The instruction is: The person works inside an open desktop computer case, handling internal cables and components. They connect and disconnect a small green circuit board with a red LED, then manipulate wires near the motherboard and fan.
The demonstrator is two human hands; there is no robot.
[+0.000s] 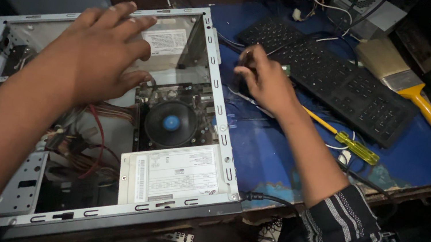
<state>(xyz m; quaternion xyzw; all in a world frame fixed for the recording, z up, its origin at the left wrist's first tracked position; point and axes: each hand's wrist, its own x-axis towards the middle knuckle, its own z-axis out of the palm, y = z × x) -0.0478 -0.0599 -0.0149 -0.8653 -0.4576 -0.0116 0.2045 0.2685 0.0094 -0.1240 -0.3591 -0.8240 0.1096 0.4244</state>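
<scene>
Clutter rings both hands: under the left hand (100,49) lies an open computer case (105,120) on its side, with a black cooler fan (170,124) with a blue hub just below the palm, a grey power supply box (177,174) nearer the person, and a tangle of red and yellow wires (84,143) beneath the wrist. The case's upright metal wall (219,121) stands between the two hands. The left hand hovers or rests over the case's far part, fingers spread wide and flat, holding nothing that I can see

The right hand (266,81) sits on the blue tabletop (425,156) just beyond that wall, fingers curled loosely downward with the fingertips close together — whether they pinch something small I cannot tell, since the hand hides it. Just past its fingers lies a black keyboard (338,83); by its wrist, a yellow-handled screwdriver (347,141) — its shaft runs under the hand's edge. Further off, beyond the keyboard, rests a wide paintbrush (404,76) with a yellow and red handle
</scene>
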